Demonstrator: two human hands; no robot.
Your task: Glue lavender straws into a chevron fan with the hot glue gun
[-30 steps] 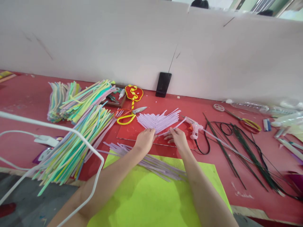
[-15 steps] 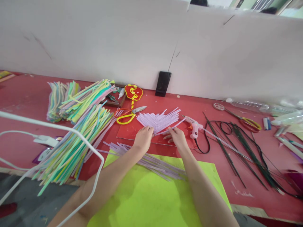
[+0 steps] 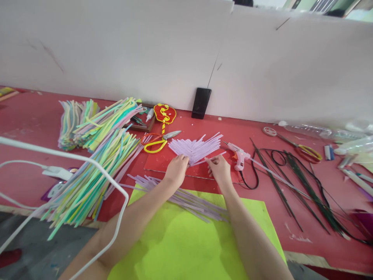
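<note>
A fan of lavender pipe cleaners [image 3: 201, 148], laid in a V-shaped leaf pattern, rests on a red board [image 3: 157, 162]. At its lower tip, the fingers of my left hand [image 3: 176, 169] are closed on the gathered ends. My right hand [image 3: 220, 169] pinches a single lavender pipe cleaner [image 3: 220, 154] along the fan's lower right edge; its inner end reaches toward my left fingertips. Below my wrists, a loose bunch of lavender pipe cleaners [image 3: 198, 206] lies across a yellow-green sheet [image 3: 186, 249]. Just right of my right hand is a pink glue gun [image 3: 240, 157].
Large multicoloured pipe cleaner bundles [image 3: 96, 182] cover the left side, behind a white cable [image 3: 113, 182]. Yellow-and-red-handled scissors [image 3: 155, 146] lie by the fan. A phone [image 3: 201, 103] leans on the wall. Dark green stems [image 3: 311, 186] and more scissors [image 3: 309, 152] lie right.
My right fingers have drawn together and risen slightly along the single pipe cleaner, whose outer end has dipped. My left hand keeps its place at the fan's tip.
</note>
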